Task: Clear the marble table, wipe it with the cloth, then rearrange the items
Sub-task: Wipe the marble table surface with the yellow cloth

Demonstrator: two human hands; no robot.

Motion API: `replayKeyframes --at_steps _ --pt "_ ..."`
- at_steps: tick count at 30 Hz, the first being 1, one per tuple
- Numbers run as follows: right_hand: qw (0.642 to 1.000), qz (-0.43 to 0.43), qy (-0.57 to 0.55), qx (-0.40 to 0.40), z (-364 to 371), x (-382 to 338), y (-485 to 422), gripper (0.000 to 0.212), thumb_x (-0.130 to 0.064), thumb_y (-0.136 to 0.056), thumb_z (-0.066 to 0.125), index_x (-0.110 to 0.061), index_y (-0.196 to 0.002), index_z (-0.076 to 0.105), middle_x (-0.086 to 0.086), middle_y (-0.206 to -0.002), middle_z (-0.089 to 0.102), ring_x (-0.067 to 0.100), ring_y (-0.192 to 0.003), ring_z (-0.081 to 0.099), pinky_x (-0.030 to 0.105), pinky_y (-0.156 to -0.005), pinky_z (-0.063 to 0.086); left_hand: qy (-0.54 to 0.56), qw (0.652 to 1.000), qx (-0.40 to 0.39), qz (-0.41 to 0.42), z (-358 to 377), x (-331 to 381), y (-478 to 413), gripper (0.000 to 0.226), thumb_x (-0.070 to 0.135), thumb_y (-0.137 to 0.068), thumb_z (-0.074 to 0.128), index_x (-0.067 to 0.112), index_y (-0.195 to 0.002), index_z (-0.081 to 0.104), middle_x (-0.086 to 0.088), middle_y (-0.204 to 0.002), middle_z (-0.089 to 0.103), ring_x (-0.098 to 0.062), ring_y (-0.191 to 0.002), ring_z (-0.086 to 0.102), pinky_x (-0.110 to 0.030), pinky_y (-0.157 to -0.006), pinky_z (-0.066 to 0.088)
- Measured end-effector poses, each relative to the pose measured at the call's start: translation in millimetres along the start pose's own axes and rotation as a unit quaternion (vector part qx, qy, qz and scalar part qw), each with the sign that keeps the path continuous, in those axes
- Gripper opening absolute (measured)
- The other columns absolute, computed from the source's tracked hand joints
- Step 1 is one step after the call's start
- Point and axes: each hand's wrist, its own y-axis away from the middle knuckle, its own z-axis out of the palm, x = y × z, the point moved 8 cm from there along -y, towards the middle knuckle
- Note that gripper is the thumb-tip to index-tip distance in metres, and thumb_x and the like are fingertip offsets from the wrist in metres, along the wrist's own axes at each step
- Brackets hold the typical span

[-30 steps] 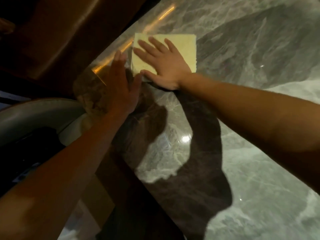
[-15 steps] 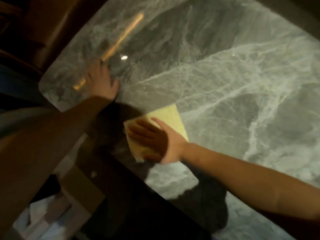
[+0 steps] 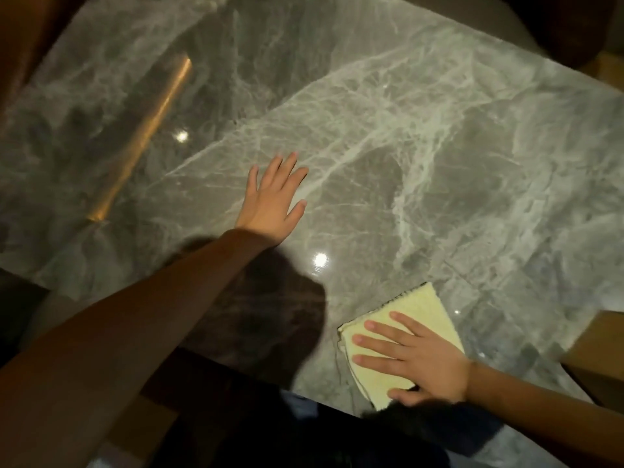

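Note:
The grey veined marble table (image 3: pixel 422 136) fills most of the head view. A folded pale yellow cloth (image 3: pixel 425 312) lies flat near the table's front edge. My right hand (image 3: pixel 415 363) presses on it with straight, spread fingers pointing left. My left hand (image 3: pixel 273 197) rests flat on the bare marble near the middle, fingers spread, holding nothing. The left forearm reaches in from the lower left.
A wooden piece (image 3: pixel 594 352) juts in at the right edge beside the table. Dark wood (image 3: pixel 30 35) borders the table at the top left. An orange light reflection (image 3: pixel 141 136) streaks the marble on the left. Shadow covers the front edge.
My right hand has drawn the cloth from the far left corner toward me and to the right along the front edge. My left hand has shifted from the left edge to the middle.

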Motion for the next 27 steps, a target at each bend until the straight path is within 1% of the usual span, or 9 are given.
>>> replayKeyframes --at_steps 4,8,12,15,18,20,22,24,27 --pt "0.999 0.011 -0.029 0.036 3.3 2.1 4.4 0.064 -0.055 -0.094 0.035 -0.032 -0.152 0.022 -0.005 -0.162 0.017 0.022 -0.149 0.016 0.049 -0.118 0.013 -0.022 1.0 0.006 0.013 6.4 6.4 -20.1 0.054 0.038 -0.094 0.039 0.023 -0.145 0.03 -0.001 -0.16 0.016 -0.022 -0.148 0.009 -0.052 -0.116 0.003" --pt "0.997 0.021 -0.032 0.063 1.0 5.8 0.2 0.062 -0.055 -0.095 0.035 -0.032 -0.151 0.025 -0.006 -0.161 0.02 0.021 -0.149 0.017 0.048 -0.118 0.014 -0.042 0.999 0.03 0.001 11.5 3.9 -26.5 0.057 0.041 -0.087 0.04 0.023 -0.141 0.036 -0.001 -0.157 0.026 -0.023 -0.146 0.018 -0.053 -0.115 0.007" --pt "0.99 0.089 -0.061 0.096 -12.1 26.0 -26.1 0.06 -0.054 -0.094 0.036 -0.031 -0.15 0.029 -0.003 -0.16 0.022 0.023 -0.149 0.015 0.048 -0.119 0.011 -0.035 0.997 0.062 -0.007 8.5 1.2 -26.4 0.052 0.04 -0.087 0.04 0.023 -0.137 0.042 0.001 -0.154 0.033 -0.02 -0.145 0.024 -0.052 -0.116 0.01" --pt "0.98 0.15 -0.071 0.11 -30.5 62.8 -61.2 0.06 -0.053 -0.094 0.036 -0.028 -0.149 0.033 0.0 -0.159 0.025 0.023 -0.149 0.014 0.047 -0.118 0.013 0.013 0.995 0.098 -0.013 -0.3 -0.1 -25.2 0.051 0.039 -0.089 0.04 0.018 -0.136 0.043 -0.002 -0.153 0.035 -0.018 -0.143 0.028 -0.051 -0.116 0.012" --pt "0.972 0.201 -0.06 0.103 -53.2 107.9 -100.8 0.066 -0.054 -0.089 0.037 -0.025 -0.148 0.035 -0.001 -0.16 0.023 0.022 -0.148 0.017 0.047 -0.117 0.014 0.045 0.994 0.104 -0.005 -3.6 1.3 -23.2 0.054 0.041 -0.093 0.034 0.014 -0.139 0.04 -0.007 -0.154 0.032 -0.021 -0.144 0.027 -0.053 -0.115 0.013" --pt "0.965 0.234 -0.049 0.111 -70.6 140.0 -129.3 0.064 -0.054 -0.091 0.037 -0.026 -0.149 0.032 -0.002 -0.16 0.023 0.023 -0.148 0.018 0.047 -0.117 0.013 0.05 0.994 0.101 0.007 -5.6 1.3 -21.3 0.055 0.041 -0.096 0.029 0.011 -0.141 0.038 -0.01 -0.154 0.03 -0.023 -0.144 0.026 -0.054 -0.115 0.013" --pt "0.955 0.269 -0.045 0.116 -86.1 170.0 -157.2 0.062 -0.054 -0.094 0.033 -0.03 -0.151 0.025 -0.002 -0.16 0.021 0.022 -0.148 0.017 0.046 -0.116 0.012 0.049 0.995 0.085 0.004 -6.3 -0.7 -21.7 0.056 0.041 -0.096 0.027 0.012 -0.142 0.035 -0.009 -0.155 0.028 -0.022 -0.145 0.024 -0.054 -0.116 0.014" --pt "0.943 0.303 -0.061 0.123 -98.5 197.0 -181.1 0.062 -0.055 -0.095 0.03 -0.032 -0.152 0.021 -0.003 -0.161 0.019 0.022 -0.149 0.014 0.047 -0.117 0.011 0.045 0.997 0.066 -0.007 -5.5 -1.6 -23.3 0.06 0.043 -0.095 0.026 0.011 -0.145 0.029 -0.008 -0.156 0.026 -0.02 -0.146 0.022 -0.052 -0.117 0.015" --pt "0.92 0.353 -0.088 0.145 -111.9 228.0 -205.8 0.059 -0.056 -0.098 0.026 -0.032 -0.152 0.021 -0.004 -0.162 0.016 0.022 -0.15 0.01 0.048 -0.119 0.007 0.044 0.997 0.057 -0.035 -3.6 -4.6 -24.2 0.068 0.05 -0.094 0.024 0.009 -0.148 0.023 -0.011 -0.158 0.021 -0.023 -0.146 0.02 -0.046 -0.119 0.011"
